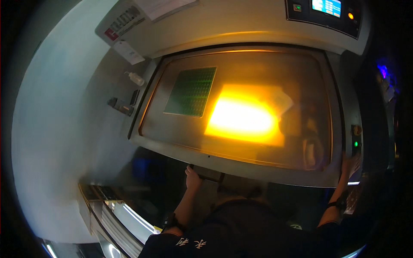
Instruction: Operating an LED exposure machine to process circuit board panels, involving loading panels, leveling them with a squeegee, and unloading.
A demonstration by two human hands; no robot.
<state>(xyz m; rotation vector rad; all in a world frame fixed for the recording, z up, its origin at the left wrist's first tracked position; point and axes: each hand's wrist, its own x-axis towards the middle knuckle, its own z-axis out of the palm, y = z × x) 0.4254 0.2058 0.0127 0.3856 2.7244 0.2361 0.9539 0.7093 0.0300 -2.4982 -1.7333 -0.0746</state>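
In front of me lies a wide machine tray with a metal frame and a clear, shiny cover. Under the cover, left of centre, is a green circuit board panel with rows of small patterns. My left hand is at the underside of the frame's front edge, its fingers curled by a small dark part; what they grip is hidden. At the frame's right front corner is my right hand, just below a green-lit button. Its fingers are dim and smeared.
A strong yellow glare covers the tray's middle. A control panel with a lit screen is at the back right. Left of the frame stand a small white bottle and a grey cylindrical object. A rack-like unit is at lower left.
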